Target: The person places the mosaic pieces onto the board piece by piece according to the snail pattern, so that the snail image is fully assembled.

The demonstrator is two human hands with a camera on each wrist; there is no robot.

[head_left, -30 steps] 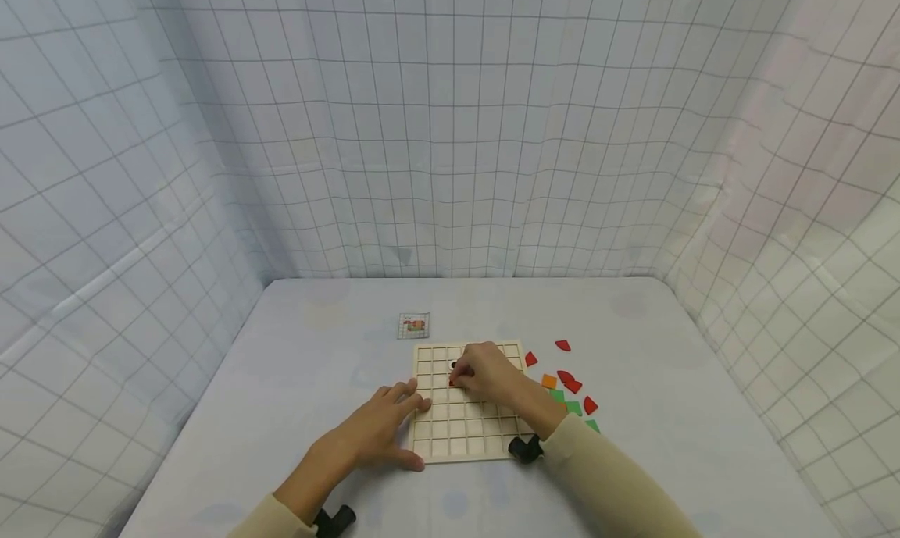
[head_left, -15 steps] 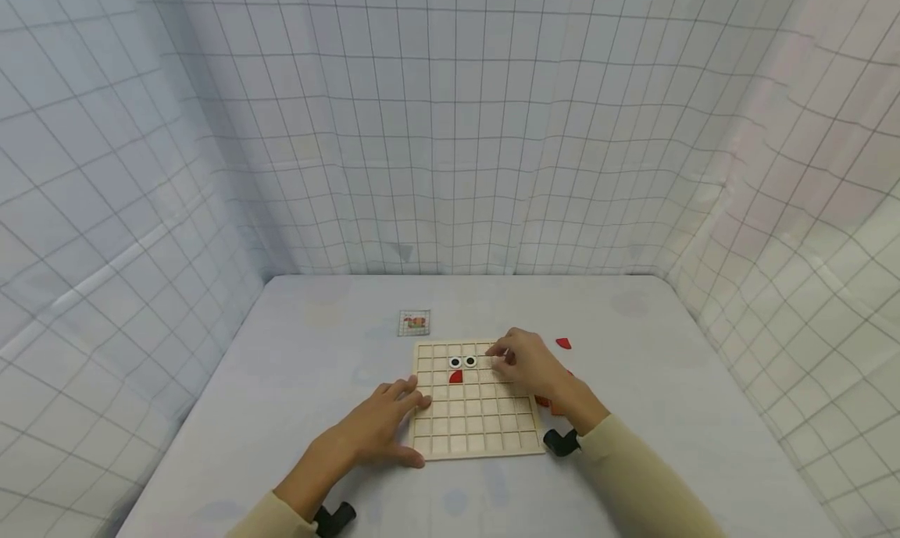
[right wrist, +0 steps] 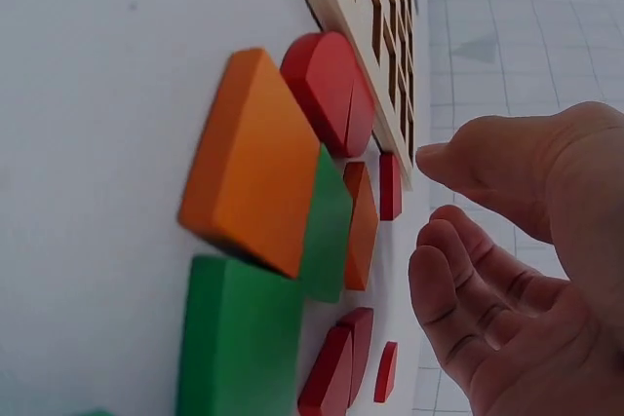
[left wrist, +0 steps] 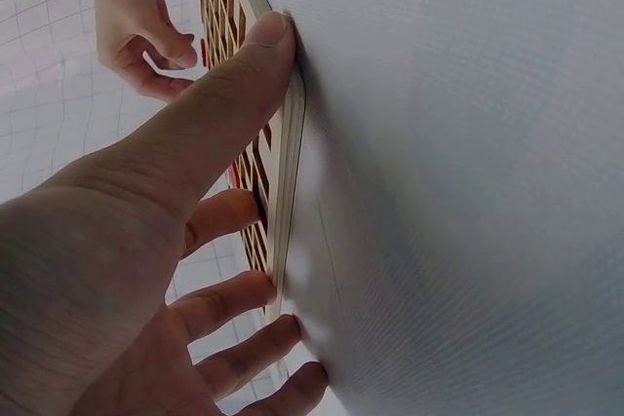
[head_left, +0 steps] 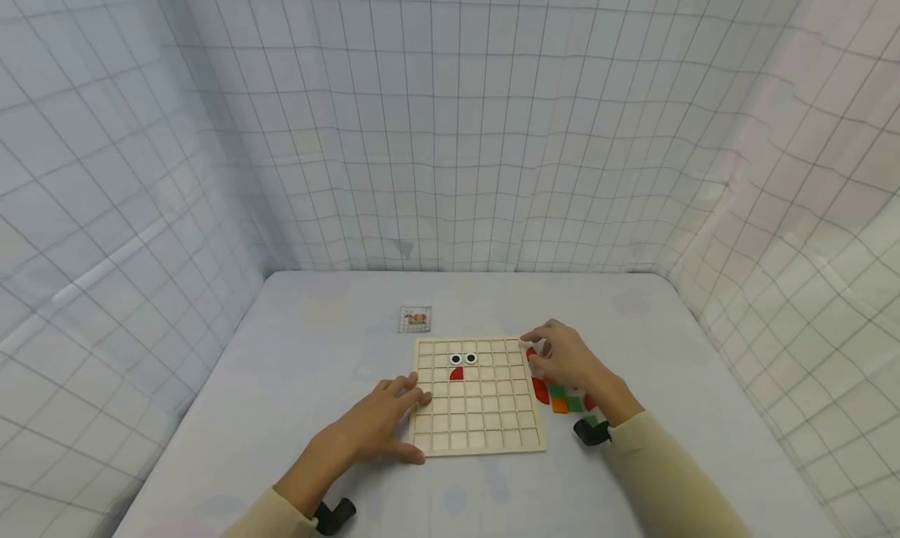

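Observation:
A pale wooden board (head_left: 485, 425) divided into a grid lies flat on the table. Two white eye tiles (head_left: 471, 358) with black centres sit side by side in its upper cells, and a red quarter-round tile (head_left: 457, 374) lies just below the left one. My left hand (head_left: 380, 421) rests along the board's left edge, thumb and fingers spread. Past the right edge, my right hand (head_left: 573, 358) hovers with thumb and fingers apart, holding nothing. Closest to its fingertips is a red tile (right wrist: 389, 187) beside the board's border.
Loose tiles lie right of the board: orange tiles (right wrist: 255, 153), green tiles (right wrist: 244, 328) and several red tiles (right wrist: 317, 75). My right forearm partly hides them in the head view. Beyond the board lies a small picture card (head_left: 415, 319). Gridded white curtains (head_left: 450, 171) surround the table.
My right hand has let go of the red quarter-round tile on the board and moved right, past the board's edge to the loose tiles. My left hand has stayed put.

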